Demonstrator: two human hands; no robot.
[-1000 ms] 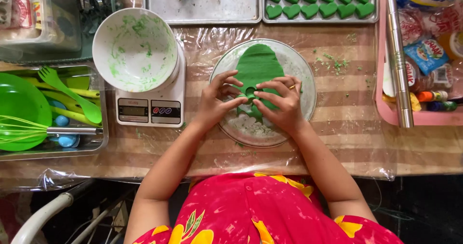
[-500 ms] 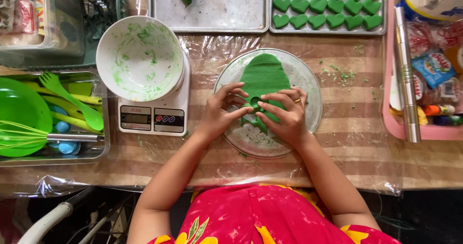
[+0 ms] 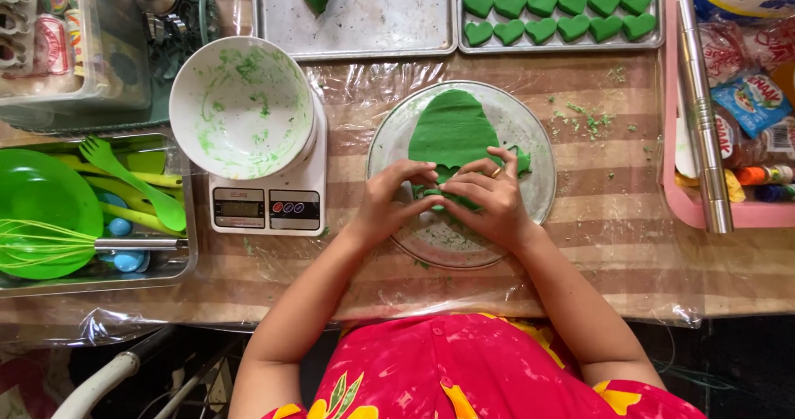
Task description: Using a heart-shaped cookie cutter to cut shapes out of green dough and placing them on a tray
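Centre frame: I see my left hand (image 3: 387,206) and right hand (image 3: 489,199) meeting fingertip to fingertip, pressed down on the lower edge of the flattened green dough (image 3: 451,129). Whether the fingers pinch anything, I cannot tell. Dough lies on a round glass plate (image 3: 530,195). Just left: kitchen scale (image 3: 267,208) carrying a smeared white bowl (image 3: 242,107). Top right: tray of green heart shapes (image 3: 556,5). Far left: green whisk (image 3: 50,243).
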